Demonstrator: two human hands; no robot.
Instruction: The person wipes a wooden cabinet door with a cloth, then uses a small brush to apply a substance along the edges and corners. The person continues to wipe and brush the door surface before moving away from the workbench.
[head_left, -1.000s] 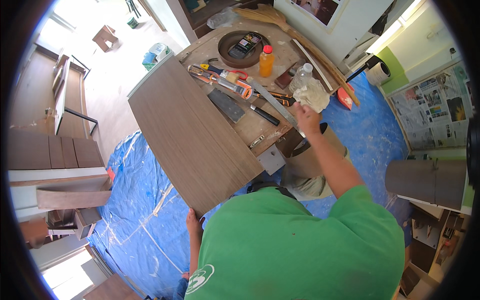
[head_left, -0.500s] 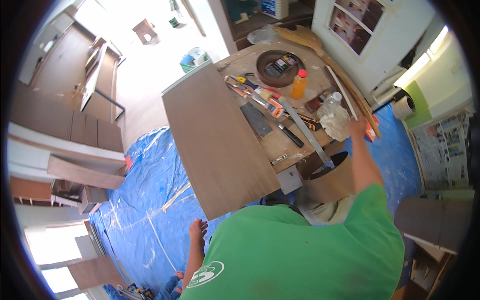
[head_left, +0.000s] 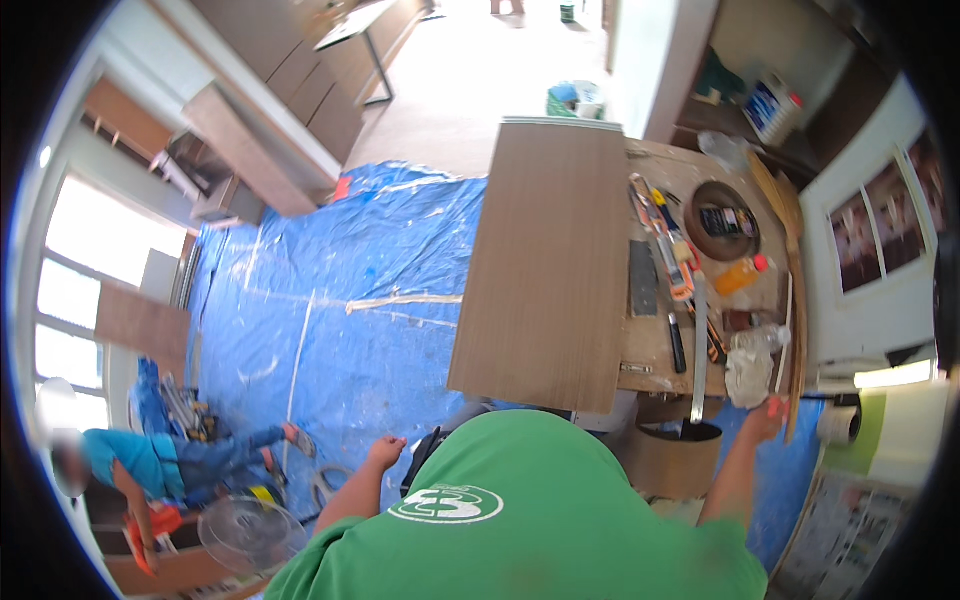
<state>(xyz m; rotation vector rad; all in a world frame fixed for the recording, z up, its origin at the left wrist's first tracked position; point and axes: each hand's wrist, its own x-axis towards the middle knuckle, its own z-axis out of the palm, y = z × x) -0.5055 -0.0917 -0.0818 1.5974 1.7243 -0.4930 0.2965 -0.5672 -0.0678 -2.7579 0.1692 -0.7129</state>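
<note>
My right hand (head_left: pixel 766 419) is at the table's near right corner, beside a crumpled whitish cloth or bag (head_left: pixel 748 376) and the ends of a thin white strip (head_left: pixel 783 330) and a long wooden stick (head_left: pixel 795 330). Its fingers look closed, and what they hold, if anything, is too small to make out. Over the blue sheet my left hand (head_left: pixel 386 453) hangs low with loosely bent fingers, holding nothing. A wide brown wood-grain panel (head_left: pixel 545 270) lies along the left of the worktable. Right of it are a black-handled knife (head_left: pixel 677 345), a steel ruler (head_left: pixel 699 350) and an orange-capped bottle (head_left: pixel 740 275).
A brown round bin (head_left: pixel 680 470) stands below the table's near edge. Blue sheeting (head_left: pixel 390 250) covers the floor at left. Another person in a blue shirt (head_left: pixel 140 465) is at lower left, near a clear round fan-like disc (head_left: pixel 248 533). A round brown tray (head_left: pixel 712 245) sits on the table.
My view has turned, bringing the other person into sight. The orange-capped bottle now lies tilted in the picture. A red item beside my right hand no longer shows.
</note>
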